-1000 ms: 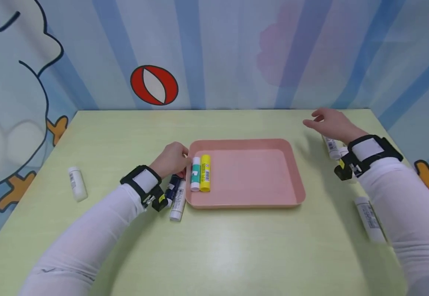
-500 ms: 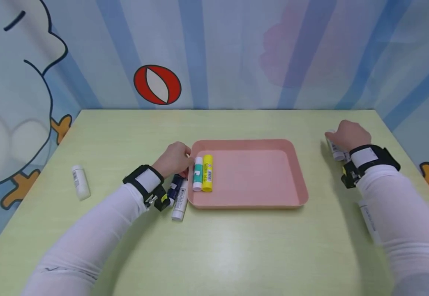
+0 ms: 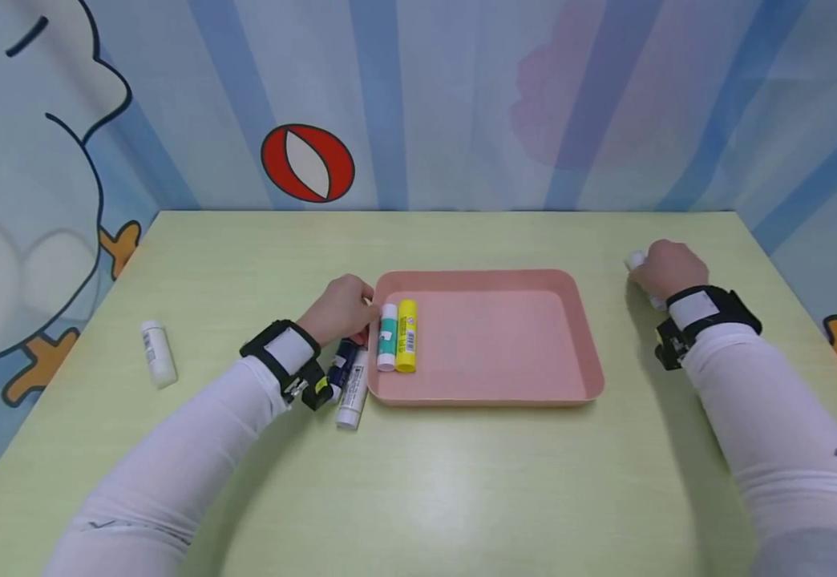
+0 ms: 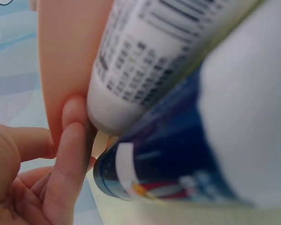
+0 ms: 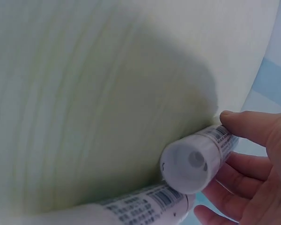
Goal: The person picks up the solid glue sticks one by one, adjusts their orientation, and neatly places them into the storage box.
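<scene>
My left hand (image 3: 339, 311) pinches the left rim of the pink tray (image 3: 491, 390) between thumb and fingers. Beside that hand, on the table, lie a dark blue glue stick (image 4: 154, 154) and a white glue stick (image 3: 352, 393). Inside the tray, along its left side, a green-and-white glue stick (image 3: 386, 336) lies next to a yellow glue stick (image 3: 406, 336). At the back right, my right hand (image 3: 671, 271) grips a white glue stick (image 5: 192, 161), its hollow end facing the right wrist camera. Another white glue stick (image 5: 145, 206) lies just under it in that view.
A lone white glue stick (image 3: 158, 354) lies on the pale green table (image 3: 462, 489) at the left. Behind the table's back edge stands a cartoon-printed blue backdrop (image 3: 454, 104). The right sleeve (image 3: 772, 433) covers part of the table's right side.
My right hand has come down from above the table, taken hold of a white glue stick and shifted slightly left with it. My left hand has stayed at the tray's rim.
</scene>
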### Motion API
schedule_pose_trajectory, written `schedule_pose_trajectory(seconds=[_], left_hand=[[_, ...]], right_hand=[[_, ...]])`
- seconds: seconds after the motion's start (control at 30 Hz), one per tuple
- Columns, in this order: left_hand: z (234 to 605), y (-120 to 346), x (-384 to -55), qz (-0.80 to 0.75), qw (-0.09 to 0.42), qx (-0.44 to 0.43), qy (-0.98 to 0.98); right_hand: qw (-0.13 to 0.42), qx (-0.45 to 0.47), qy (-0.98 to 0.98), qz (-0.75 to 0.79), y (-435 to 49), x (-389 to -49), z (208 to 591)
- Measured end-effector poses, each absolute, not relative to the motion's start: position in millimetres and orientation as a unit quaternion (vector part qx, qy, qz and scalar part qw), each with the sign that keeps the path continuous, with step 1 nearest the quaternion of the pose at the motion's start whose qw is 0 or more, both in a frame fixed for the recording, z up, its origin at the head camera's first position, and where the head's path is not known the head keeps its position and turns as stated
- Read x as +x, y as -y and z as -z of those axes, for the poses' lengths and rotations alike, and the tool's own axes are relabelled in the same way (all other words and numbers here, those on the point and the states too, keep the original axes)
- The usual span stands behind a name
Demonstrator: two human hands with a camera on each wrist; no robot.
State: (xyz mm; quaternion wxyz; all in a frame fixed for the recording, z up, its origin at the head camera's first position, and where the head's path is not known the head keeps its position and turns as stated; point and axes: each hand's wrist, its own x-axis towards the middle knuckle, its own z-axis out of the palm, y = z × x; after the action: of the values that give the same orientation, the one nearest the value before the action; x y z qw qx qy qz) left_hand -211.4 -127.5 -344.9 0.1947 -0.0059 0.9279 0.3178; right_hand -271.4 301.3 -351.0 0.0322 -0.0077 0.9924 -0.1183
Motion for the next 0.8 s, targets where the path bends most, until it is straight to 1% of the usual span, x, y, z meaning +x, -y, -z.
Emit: schedule_pose_trajectory(seconds=[0.33, 0.63, 0.8], left_hand=[[344, 126, -211, -0.316, 0.198, -0.004, -0.928], [345, 130, -213, -0.32, 0.202, -0.007, -0.926], [346, 132, -213, -0.319, 0.199, -0.007, -0.926]], right_hand=[[0.008, -0.032, -0.988, 0.149, -302, -271, 353], [-0.037, -0.085, -0.983, 0.161, -296, -274, 342], [-0.021, -0.09, -0.982, 0.167, -278, -267, 326]])
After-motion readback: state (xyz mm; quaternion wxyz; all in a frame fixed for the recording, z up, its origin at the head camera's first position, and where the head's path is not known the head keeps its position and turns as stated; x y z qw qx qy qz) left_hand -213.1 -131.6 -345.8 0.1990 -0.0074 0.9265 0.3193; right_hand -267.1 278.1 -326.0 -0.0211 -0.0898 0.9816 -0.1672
